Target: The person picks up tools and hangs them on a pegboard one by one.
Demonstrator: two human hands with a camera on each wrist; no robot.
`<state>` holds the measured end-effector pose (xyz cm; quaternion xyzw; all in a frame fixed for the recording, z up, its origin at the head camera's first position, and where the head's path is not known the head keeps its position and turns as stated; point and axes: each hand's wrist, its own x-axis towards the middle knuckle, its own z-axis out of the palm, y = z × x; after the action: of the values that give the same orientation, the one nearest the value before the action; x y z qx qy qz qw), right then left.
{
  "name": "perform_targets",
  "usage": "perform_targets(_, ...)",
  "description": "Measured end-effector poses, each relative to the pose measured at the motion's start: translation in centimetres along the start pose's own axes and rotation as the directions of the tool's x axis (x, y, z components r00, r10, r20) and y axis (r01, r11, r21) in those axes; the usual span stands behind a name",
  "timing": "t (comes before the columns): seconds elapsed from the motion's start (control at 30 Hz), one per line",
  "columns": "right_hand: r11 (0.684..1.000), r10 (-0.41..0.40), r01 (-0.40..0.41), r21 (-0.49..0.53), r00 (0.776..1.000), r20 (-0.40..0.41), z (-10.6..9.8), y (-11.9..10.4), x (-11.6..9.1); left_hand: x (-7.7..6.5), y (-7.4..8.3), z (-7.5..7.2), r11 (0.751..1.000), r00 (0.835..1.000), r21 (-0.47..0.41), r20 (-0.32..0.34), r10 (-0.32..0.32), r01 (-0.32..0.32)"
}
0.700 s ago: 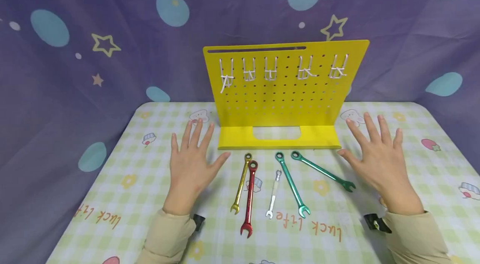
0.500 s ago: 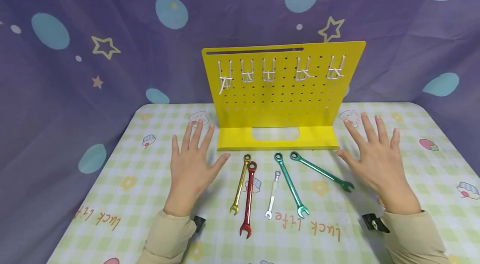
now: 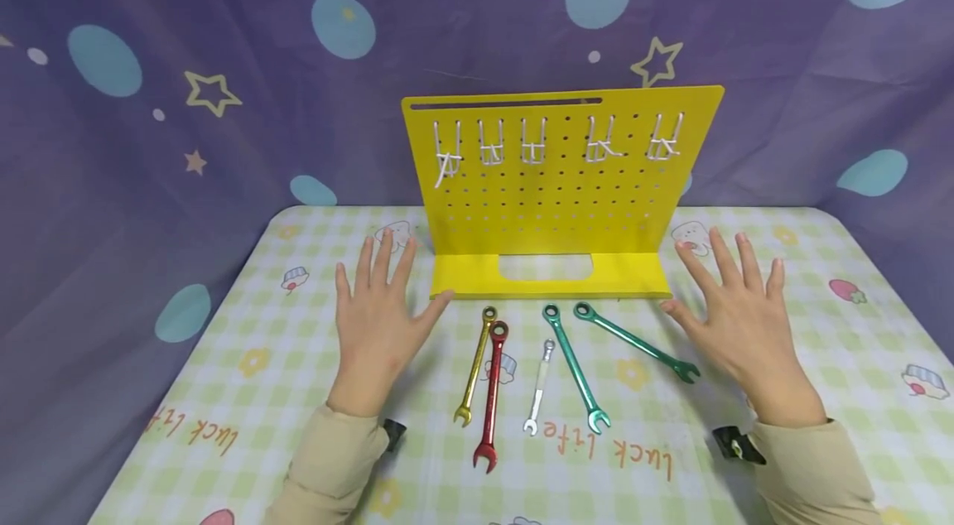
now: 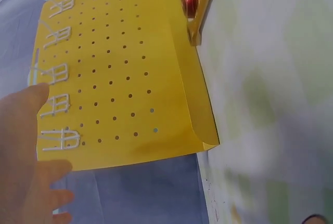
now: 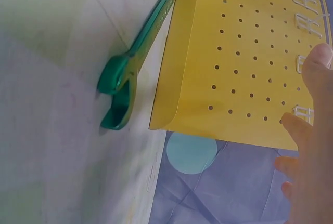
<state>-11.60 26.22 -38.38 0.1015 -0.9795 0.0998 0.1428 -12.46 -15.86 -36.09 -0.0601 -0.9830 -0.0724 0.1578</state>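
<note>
My left hand (image 3: 378, 334) is spread with straight fingers at the left of several combination wrenches, holding nothing. The right hand (image 3: 749, 334) is likewise spread, to their right, its thumb nearest the outer green wrench (image 3: 633, 341). Between the hands lie a gold wrench (image 3: 474, 368), a red wrench (image 3: 492, 397), a small silver wrench (image 3: 540, 388) and another green wrench (image 3: 575, 368). Behind them stands a yellow pegboard (image 3: 551, 202) with several white wire hooks (image 3: 532, 148) near its top. In the right wrist view, a green wrench's open end (image 5: 119, 91) shows close up.
A checked cloth with printed pictures covers the table (image 3: 246, 426). A purple curtain (image 3: 477, 12) with stars and ovals hangs behind it. The pegboard's base lip (image 3: 551, 293) runs just behind the wrenches' ring ends.
The head view has shifted slightly, so the pegboard and wrenches sit a little farther left in it. Both hands stay spread, and the wrenches keep their places on the cloth.
</note>
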Motion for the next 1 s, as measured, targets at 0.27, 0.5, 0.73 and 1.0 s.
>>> perform_targets(0.27, 1.000, -0.002, 0.002, 0.022, 1.000, -0.001, 0.3, 0.0, -0.3, 1.2, 0.1, 0.1, 0.993, 0.999, -0.115, 0.031, -0.009, 0.012)
perform_targets(0.5, 1.000, -0.008, 0.008, 0.030, 1.000, 0.000, 0.4, -0.2, -0.4, 2.3, 0.2, 0.5, 0.965, 1.000, -0.263, -0.001, 0.008, -0.008)
perform_targets(0.73, 0.999, -0.009, 0.009, 0.035, 1.000, 0.015, 0.3, -0.4, -0.3, 3.8, -0.7, 1.5, 0.924, 0.997, -0.380, -0.077, 0.023, -0.051)
perform_targets(1.0, 0.999, -0.009, 0.008, 0.035, 1.000, 0.025, 0.2, -0.7, -0.2, 6.3, -1.5, 2.0, 0.862, 0.999, -0.505, 0.025, -0.038, 0.046)
